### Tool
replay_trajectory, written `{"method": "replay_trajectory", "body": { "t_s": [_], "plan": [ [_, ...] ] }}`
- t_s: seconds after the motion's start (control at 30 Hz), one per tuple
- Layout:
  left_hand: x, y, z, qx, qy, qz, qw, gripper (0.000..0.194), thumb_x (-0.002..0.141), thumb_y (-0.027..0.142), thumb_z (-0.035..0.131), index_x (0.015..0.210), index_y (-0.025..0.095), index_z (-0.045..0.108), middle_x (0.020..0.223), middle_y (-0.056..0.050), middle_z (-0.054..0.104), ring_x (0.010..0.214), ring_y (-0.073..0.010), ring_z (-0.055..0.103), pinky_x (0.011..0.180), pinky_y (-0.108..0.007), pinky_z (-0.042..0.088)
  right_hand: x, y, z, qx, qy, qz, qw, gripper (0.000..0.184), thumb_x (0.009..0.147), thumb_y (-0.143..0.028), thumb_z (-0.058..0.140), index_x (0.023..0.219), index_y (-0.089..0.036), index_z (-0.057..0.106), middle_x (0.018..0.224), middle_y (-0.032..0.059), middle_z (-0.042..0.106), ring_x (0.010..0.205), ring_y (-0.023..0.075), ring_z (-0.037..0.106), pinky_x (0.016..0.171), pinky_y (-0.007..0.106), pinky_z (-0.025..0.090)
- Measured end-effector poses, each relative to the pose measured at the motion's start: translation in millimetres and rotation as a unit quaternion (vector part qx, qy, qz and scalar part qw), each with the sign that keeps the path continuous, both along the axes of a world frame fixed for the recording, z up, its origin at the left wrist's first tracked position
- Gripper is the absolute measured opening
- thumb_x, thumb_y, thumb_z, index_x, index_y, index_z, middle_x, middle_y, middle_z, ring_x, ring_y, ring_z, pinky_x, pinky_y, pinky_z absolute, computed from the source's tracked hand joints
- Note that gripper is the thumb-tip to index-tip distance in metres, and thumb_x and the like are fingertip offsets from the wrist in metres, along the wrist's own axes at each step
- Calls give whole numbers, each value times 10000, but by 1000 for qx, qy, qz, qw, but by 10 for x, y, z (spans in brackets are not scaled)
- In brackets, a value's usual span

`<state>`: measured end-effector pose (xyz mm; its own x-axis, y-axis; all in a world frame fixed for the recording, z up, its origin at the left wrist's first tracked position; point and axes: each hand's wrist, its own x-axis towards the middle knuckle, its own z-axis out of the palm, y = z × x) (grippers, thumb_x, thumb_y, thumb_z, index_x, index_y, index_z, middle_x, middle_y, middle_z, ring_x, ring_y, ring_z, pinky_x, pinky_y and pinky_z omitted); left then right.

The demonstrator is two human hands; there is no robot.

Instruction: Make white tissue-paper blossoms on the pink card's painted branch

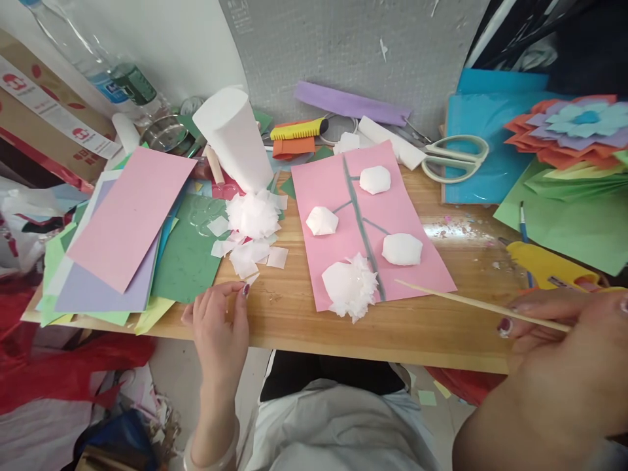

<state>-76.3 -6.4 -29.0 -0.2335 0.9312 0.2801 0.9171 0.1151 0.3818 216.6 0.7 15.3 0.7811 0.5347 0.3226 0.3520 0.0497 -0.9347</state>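
Observation:
My left hand [219,325] rests on the wooden table's front edge [373,340], fingers curled, fingertips pinching close to small white tissue squares [248,255]. My right hand [564,327] is closed on a thin wooden stick [466,302] whose tip points left at a pink card [367,222]. The card bears a grey drawn branch, three flat white tissue pads and one fluffy white tissue flower [349,286] near its lower edge. A second fluffy tissue flower [254,214] lies left of the card.
A stack of coloured paper sheets [122,229] covers the left of the table. A white paper cone [235,139], yellow utility knife [299,129], scissors [454,157], a yellow glue gun [547,265], blue and green sheets and a layered paper flower [574,127] lie around.

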Motion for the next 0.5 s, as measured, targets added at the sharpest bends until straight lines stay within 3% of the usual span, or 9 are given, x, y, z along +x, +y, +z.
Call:
{"method": "replay_trajectory", "body": {
  "t_s": [0.1,0.23,0.3,0.4,0.5],
  "plan": [
    [30,28,38,15,-119,41,992,133,953,330,537,915,230,616,969,-48,709,941,-230,628,928,-407,399,-57,-2,-36,51,-16,-24,998,529,783,-626,661,421,-249,578,361,-3,432,376,165,454,442,379,330],
    [108,120,84,44,-302,40,951,151,918,373,608,911,226,641,946,-24,685,947,-193,625,888,-328,436,-105,-13,-127,98,-17,51,994,468,820,-541,684,480,-226,620,389,-20,499,350,157,492,366,343,326],
    [206,175,118,49,-348,8,936,136,907,361,634,899,226,647,972,-20,680,968,-186,620,881,-309,430,-134,-21,-148,122,-37,72,989,463,839,-497,685,486,-208,611,398,-28,510,351,148,509,348,324,355],
    [468,237,193,12,-392,-89,915,89,916,317,626,886,236,648,1007,-21,656,1009,-186,603,890,-310,427,-170,-29,-123,140,-55,97,984,471,881,-431,654,479,-196,580,412,-37,518,340,133,506,353,314,410],
    [797,263,269,-53,-370,-165,913,84,912,276,614,854,238,661,966,-26,621,991,-198,575,933,-355,411,-164,-45,-65,149,-59,93,983,510,891,-441,645,455,-197,543,393,-47,494,306,104,450,341,293,385]
  ]
}}
